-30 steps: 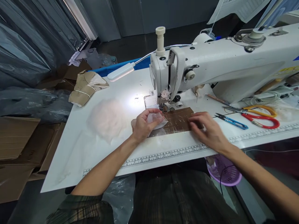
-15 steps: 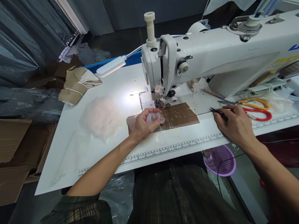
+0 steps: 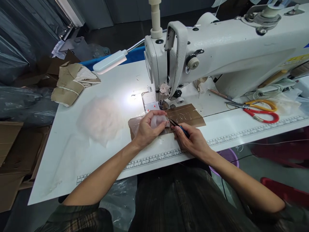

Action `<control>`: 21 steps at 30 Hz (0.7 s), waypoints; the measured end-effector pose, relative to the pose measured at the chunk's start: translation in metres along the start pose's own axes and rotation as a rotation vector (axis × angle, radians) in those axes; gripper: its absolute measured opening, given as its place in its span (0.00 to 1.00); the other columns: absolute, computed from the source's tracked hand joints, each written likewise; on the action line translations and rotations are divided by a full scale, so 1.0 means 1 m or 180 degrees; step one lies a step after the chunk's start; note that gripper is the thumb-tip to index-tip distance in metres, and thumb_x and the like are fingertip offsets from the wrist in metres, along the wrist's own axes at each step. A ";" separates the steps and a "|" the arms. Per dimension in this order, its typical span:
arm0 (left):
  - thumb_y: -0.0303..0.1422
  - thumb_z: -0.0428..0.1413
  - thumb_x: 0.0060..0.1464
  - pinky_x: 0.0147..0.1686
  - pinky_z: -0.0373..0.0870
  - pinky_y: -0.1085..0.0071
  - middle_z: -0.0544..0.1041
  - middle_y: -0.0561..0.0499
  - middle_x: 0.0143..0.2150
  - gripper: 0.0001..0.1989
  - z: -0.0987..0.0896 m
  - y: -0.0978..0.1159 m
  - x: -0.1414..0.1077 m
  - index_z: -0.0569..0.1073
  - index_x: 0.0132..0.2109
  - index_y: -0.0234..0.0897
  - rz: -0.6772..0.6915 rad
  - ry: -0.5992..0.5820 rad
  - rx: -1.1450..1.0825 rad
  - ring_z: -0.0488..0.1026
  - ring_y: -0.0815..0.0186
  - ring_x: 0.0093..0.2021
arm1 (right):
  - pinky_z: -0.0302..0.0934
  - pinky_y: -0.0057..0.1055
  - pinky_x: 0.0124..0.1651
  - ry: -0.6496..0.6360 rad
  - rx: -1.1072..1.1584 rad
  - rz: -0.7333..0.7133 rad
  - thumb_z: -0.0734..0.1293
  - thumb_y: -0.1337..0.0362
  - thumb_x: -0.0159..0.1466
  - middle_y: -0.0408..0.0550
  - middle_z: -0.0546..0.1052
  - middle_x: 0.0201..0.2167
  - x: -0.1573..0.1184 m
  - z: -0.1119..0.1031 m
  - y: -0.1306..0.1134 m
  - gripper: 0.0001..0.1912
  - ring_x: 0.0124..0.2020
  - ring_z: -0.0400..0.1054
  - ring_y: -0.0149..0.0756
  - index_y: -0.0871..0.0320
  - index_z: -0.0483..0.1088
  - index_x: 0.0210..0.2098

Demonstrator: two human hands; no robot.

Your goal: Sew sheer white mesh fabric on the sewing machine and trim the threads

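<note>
Between the fingers and thumb of my left hand is a small loop of sheer whitish fabric. My right hand is closed around dark thread snips with some blue on the handle. Their pointed blades reach left to the edge of the fabric, close to my left fingertips. Whether the blades touch it I cannot tell. Both hands are just in front of the sewing machine's needle area, over a brown taped sheet on the white table.
A pale pink heap of sheer fabric lies left of my hands. The sewing machine rises behind them, with a lamp at its left. Scissors with red and yellow handles lie right. A tied brown bundle sits at the far-left edge.
My right hand has moved left from beside the scissors to my left hand, bringing the snips to the fabric. My left hand keeps its hold. The view has shifted slightly.
</note>
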State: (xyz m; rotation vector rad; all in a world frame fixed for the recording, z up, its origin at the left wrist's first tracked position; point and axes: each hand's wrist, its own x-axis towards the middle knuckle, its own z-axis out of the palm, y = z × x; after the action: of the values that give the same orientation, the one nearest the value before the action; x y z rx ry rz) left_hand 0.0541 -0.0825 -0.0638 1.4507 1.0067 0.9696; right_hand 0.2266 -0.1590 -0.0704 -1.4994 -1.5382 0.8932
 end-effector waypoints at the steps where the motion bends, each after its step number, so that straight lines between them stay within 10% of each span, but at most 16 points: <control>1: 0.33 0.66 0.51 0.50 0.77 0.62 0.80 0.44 0.49 0.16 0.000 0.000 0.000 0.77 0.47 0.36 0.0022 0.0015 -0.0018 0.78 0.60 0.46 | 0.57 0.29 0.28 -0.0012 -0.0048 0.0008 0.58 0.54 0.71 0.43 0.73 0.24 0.001 0.003 0.000 0.15 0.24 0.64 0.31 0.56 0.68 0.34; 21: 0.34 0.68 0.51 0.50 0.79 0.61 0.80 0.43 0.49 0.16 -0.001 0.002 0.001 0.77 0.46 0.34 -0.0005 0.0153 -0.0060 0.80 0.58 0.46 | 0.52 0.30 0.28 -0.0144 -0.0223 0.0022 0.59 0.58 0.70 0.42 0.70 0.23 0.003 0.002 0.002 0.11 0.22 0.60 0.31 0.56 0.67 0.34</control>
State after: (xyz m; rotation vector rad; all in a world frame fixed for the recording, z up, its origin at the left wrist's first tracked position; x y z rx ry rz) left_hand 0.0540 -0.0814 -0.0616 1.4167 1.0309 1.0144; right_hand 0.2253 -0.1560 -0.0729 -1.5442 -1.6129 0.8911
